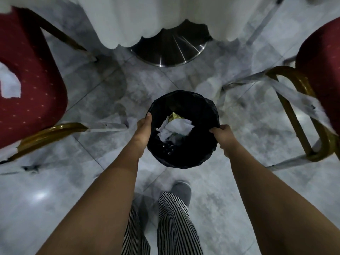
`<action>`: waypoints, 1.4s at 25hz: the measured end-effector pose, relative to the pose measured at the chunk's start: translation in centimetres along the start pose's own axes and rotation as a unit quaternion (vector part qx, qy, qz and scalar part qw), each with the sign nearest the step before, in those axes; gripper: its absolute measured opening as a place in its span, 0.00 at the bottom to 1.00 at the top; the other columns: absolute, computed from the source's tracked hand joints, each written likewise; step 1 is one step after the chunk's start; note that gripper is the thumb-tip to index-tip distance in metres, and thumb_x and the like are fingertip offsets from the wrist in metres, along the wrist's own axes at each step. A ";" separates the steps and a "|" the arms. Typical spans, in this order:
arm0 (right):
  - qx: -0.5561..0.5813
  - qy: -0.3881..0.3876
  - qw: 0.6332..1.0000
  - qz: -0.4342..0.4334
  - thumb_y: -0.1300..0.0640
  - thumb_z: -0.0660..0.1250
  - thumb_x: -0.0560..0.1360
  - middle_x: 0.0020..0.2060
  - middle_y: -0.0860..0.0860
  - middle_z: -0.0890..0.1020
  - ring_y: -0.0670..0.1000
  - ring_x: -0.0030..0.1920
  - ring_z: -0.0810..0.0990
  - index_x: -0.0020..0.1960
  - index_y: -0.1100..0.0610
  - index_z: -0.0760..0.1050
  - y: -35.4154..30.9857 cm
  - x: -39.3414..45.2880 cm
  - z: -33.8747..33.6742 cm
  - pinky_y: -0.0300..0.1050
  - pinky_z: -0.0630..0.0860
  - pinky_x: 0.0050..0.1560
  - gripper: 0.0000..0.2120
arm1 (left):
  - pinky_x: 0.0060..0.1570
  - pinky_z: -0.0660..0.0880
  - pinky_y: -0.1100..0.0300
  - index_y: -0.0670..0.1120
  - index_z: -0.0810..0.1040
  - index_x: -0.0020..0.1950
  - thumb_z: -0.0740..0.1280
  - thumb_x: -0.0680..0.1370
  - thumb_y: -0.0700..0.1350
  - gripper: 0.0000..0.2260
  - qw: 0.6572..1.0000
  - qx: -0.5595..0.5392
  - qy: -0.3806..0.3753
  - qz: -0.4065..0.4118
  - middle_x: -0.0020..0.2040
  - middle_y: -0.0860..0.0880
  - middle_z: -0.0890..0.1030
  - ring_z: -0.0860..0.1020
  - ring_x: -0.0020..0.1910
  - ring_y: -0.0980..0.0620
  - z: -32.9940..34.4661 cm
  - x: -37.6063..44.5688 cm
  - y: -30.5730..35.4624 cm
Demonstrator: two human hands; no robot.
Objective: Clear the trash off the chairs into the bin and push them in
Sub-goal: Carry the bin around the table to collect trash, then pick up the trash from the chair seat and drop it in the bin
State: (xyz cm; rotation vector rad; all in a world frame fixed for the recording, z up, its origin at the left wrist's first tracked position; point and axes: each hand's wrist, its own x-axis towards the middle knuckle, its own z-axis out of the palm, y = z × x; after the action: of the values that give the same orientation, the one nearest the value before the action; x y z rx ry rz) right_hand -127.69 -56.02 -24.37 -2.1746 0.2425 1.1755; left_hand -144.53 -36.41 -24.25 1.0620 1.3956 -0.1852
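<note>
We have the bin [184, 129] gripped on both sides at once, low over the floor [239, 181] between the two chairs, probably so it stays level and its loose black liner does not slip while we carry or set it. Our left hand [144, 126] is closed over the left rim with the thumb hooked on top and the fingers out of sight below; our right hand [221, 134] is curled tight over the right rim, pinching the liner's edge. Inside lie crumpled white paper [176, 128] and a bit of yellowish wrapper [175, 115], so some trash is already in. The left chair [31, 92], near and to the left, carries a white scrap of paper [10, 85] on its red seat, which we judge is the next thing to clear; keeping the bin central puts it within reach of both seats. The right chair [322, 74] shows no trash on the part of its seat in view. Both chairs stand pulled back from the white tablecloth [165, 17] at the far side, not yet pushed in.
</note>
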 end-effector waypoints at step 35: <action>-0.298 -0.024 0.899 -0.319 0.32 0.66 0.71 0.77 0.52 0.61 0.57 0.76 0.62 0.79 0.49 0.55 -30.4 -27.6 36.6 0.61 0.64 0.72 0.43 | 0.73 0.59 0.44 0.52 0.53 0.80 0.61 0.77 0.64 0.36 0.938 -0.001 0.345 0.034 0.80 0.42 0.52 0.55 0.77 0.37 -42.1 -11.4 8.7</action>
State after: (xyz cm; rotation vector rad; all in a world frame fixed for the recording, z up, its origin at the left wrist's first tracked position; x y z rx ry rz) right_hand -155.27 -13.60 -2.76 -2.4182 -0.9079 0.9770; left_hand -170.95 -7.83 -2.70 1.2312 1.9746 0.2712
